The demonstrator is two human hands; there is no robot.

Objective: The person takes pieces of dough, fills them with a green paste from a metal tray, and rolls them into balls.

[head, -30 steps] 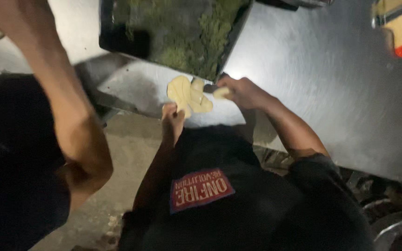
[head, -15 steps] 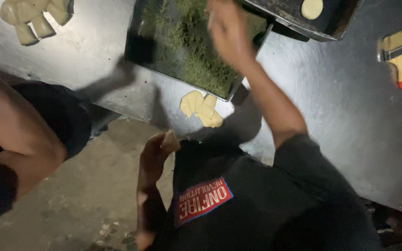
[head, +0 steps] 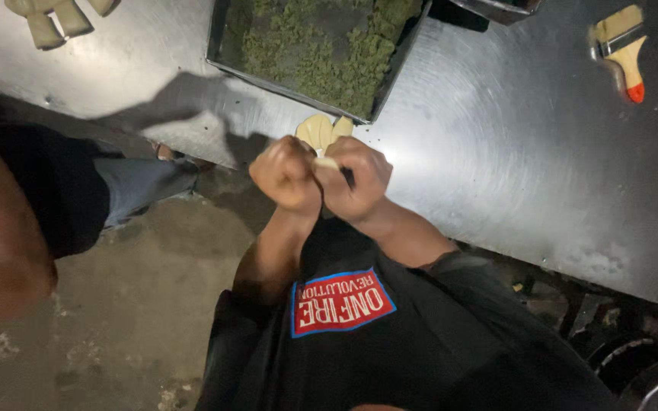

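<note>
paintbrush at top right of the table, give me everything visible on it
The paintbrush lies flat on the steel table, far right, apart from both hands. It has pale bristles, a shiny metal band round them, and a light, wooden-looking handle ending in an orange-red tip. It lies tilted, bristles toward the top edge of the frame. Nothing but the table touches it.

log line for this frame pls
left hand: fist, beside right | right hand: fist on pale dough piece | behind: flat pale dough pieces, tray of green crumbs

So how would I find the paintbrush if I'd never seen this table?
Start at the big shiny metal table and go to its far right corner, past the tray of green crumbs. The paintbrush lies there alone, the only thing with a red-tipped handle.
</note>
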